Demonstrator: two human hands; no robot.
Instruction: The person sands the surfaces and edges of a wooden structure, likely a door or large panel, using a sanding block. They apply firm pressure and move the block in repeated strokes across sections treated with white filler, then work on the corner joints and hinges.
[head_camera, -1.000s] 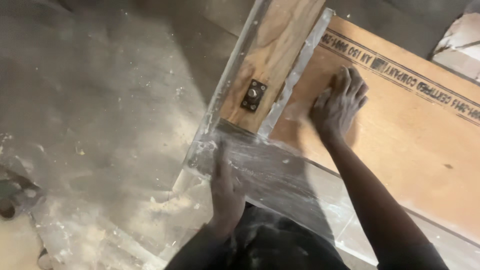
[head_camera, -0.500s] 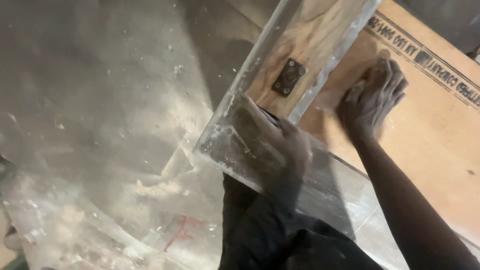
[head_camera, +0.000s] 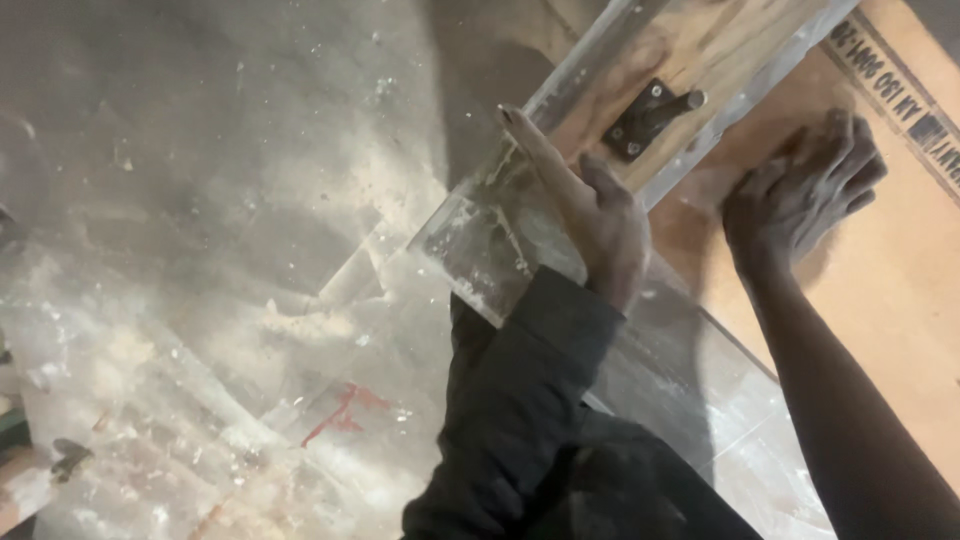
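Observation:
My left hand (head_camera: 595, 215), in a dark sleeve, lies flat on the corner of a dusty metal frame (head_camera: 470, 240), fingers stretched along the frame's edge towards the top. The frame borders a wooden plank (head_camera: 700, 40) that carries a small black bracket (head_camera: 640, 122) with a pin sticking out. My right hand (head_camera: 800, 190) presses down on a tan plywood sheet (head_camera: 900, 280) just right of the plank, fingers bent and spread. Neither hand holds anything.
A grey concrete floor (head_camera: 200, 200) covered in white dust and sawdust fills the left side. A red mark (head_camera: 340, 415) shows on it at the lower middle. Printed black lettering runs along the plywood's upper right edge.
My left hand has slid up from the frame's lower edge onto its corner, beside the bracket. The right hand stays pressed on the plywood. The view has moved closer.

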